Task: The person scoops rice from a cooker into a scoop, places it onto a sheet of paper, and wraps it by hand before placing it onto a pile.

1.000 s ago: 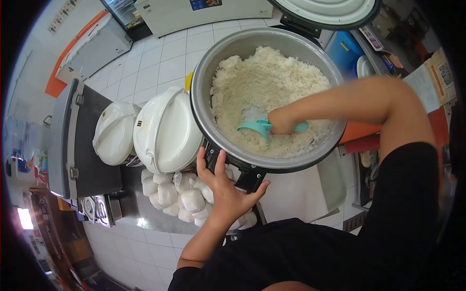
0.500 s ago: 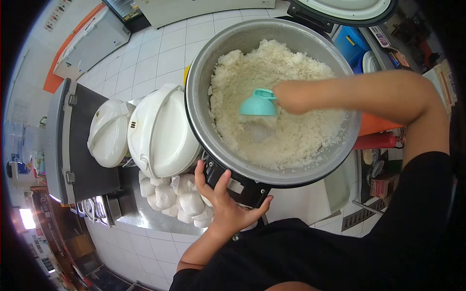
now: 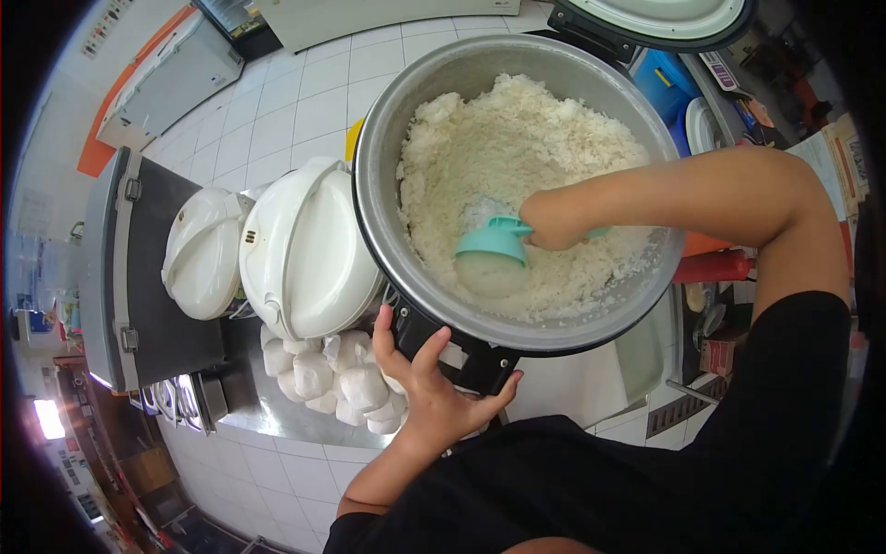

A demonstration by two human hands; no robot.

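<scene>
One scoopful loaded: turquoise plastic scoop (image 3: pixel 492 254), airborne moments ago, down in white rice (image 3: pixel 517 138) at six o'clock of steel pot (image 3: pixel 369 185), right hand (image 3: pixel 554 226) fingers gripping it, left hand (image 3: pixel 434 388) fingers splayed against black latch (image 3: pixel 475 365).

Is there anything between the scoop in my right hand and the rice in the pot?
Nothing visible. The right hand holds the scoop right at the rice, inside the open pot; the lid is up behind it.
</scene>
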